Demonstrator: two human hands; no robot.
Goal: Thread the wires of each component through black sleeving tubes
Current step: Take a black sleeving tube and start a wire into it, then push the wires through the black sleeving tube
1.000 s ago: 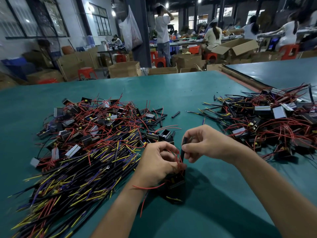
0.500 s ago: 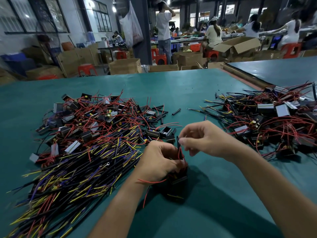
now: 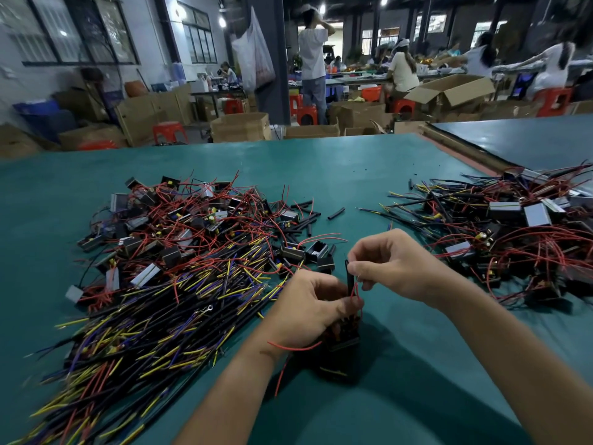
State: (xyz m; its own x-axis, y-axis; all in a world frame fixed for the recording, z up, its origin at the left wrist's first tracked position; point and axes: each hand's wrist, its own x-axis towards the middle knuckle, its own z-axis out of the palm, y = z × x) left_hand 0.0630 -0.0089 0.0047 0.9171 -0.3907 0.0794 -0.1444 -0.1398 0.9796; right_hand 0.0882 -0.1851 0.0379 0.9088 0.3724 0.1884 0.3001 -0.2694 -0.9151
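Head cam: our left hand curls round a black component, low over the table, centre-front. Our right hand pinches a black tube upright above it. Red wire loops at the tube's lower end; we can't tell if it's inside. Left pile and right pile flank us.

Bare left hand, bare right hand, two bare forearms, slim wrists

Teal table, black sleeving tube, red wires, yellow-and-purple wire ends, orange stools, brown cartons
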